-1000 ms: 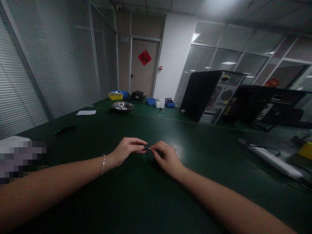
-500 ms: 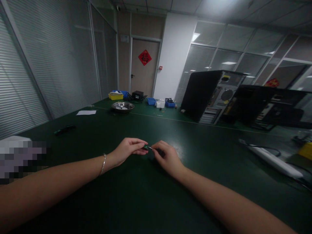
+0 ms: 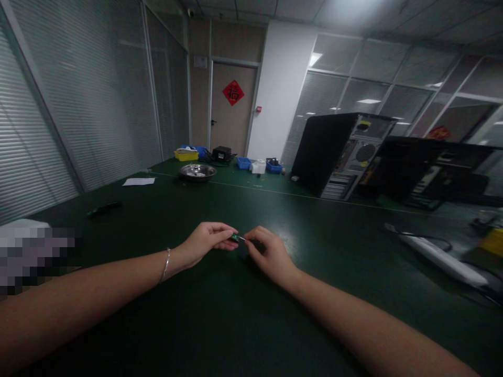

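The Chinese character 福 could be read, written in dark strokes on a red diamond-shaped sign (image 3: 233, 92) fixed to the far door (image 3: 232, 126). The marking on a second red sign (image 3: 439, 132), at far right, could not be made out; nor could the small label on the black box (image 3: 220, 151) at the worktop's (image 3: 243, 314) far end.

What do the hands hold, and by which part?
Left hand: a small green piece, by its left end; right hand: a thin metal rod, by its right end.
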Demonstrator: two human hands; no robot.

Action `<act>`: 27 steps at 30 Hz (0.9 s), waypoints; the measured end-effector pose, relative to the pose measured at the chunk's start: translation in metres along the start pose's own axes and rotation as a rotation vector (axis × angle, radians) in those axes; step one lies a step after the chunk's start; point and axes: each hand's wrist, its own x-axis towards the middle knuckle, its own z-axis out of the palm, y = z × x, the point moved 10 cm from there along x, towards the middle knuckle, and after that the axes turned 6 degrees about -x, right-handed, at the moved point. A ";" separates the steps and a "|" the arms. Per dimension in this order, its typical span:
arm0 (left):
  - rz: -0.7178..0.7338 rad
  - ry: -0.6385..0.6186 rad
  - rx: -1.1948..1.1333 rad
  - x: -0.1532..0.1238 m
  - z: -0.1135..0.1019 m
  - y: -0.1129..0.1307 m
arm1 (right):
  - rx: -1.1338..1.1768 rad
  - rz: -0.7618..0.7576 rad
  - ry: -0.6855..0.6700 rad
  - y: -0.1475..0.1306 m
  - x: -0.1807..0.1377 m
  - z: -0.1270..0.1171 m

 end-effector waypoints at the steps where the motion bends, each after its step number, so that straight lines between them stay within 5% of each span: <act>1: -0.002 0.000 -0.008 0.000 0.000 0.000 | -0.003 0.005 0.003 0.001 0.000 0.000; 27: -0.069 -0.080 -0.103 0.000 0.007 -0.005 | 0.055 -0.048 -0.004 -0.004 -0.001 0.000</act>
